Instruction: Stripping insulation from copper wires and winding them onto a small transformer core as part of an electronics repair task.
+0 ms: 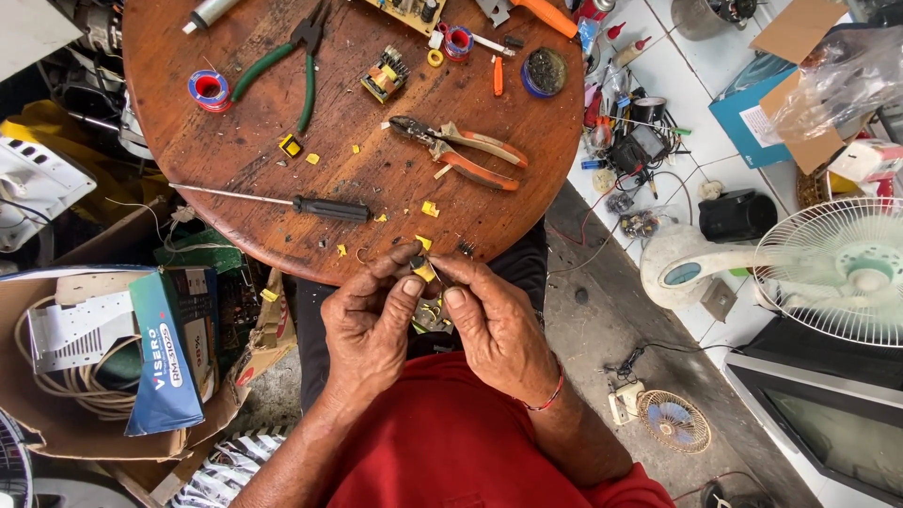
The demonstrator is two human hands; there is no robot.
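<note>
My left hand (372, 325) and my right hand (494, 325) meet at the near edge of a round wooden table (235, 160). Together their fingertips pinch a small component wrapped in yellow tape (423, 270). Its underside is hidden by my fingers. Bits of yellow tape (430, 209) lie scattered on the table just beyond my hands. A black-handled screwdriver (324, 207) rests to the left, and orange-handled pliers (466, 150) lie further out.
Green-handled pliers (282, 66), a red-and-blue solder spool (208, 89) and a small yellow transformer (384, 75) sit on the table. A cardboard box (56, 414) of cables stands at left. A white fan (828, 268) and loose parts lie on the floor at right.
</note>
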